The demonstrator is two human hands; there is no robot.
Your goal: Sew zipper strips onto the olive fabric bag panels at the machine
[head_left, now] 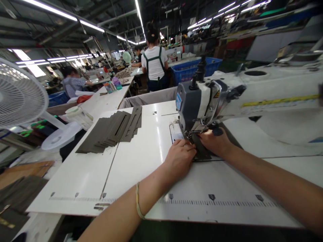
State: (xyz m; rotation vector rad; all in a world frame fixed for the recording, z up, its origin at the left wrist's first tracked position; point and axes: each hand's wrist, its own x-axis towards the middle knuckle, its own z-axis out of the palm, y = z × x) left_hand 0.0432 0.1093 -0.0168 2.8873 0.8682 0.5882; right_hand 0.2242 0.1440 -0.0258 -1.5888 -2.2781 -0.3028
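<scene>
A dark olive fabric piece (200, 148) lies under the head of a sewing machine (189, 104), close to the needle. My left hand (180, 158) rests at its left edge, fingers curled and pressed together on the fabric by the metal needle plate (176, 132). On the other side, my right hand (215, 143) grips the same piece, its fingertips partly hidden behind the machine's presser parts. More olive fabric shows behind my right wrist. To the left on the white table (136, 174), a fanned stack of cut fabric pieces (108, 129) is spread, some with long slots.
A white fan (20, 94) stands at the left, near a white plastic container (78, 117). Behind the table are a blue basket (185, 71) and a co-worker in a white shirt (154, 64). A ruler scale (186, 202) runs along the table's front edge.
</scene>
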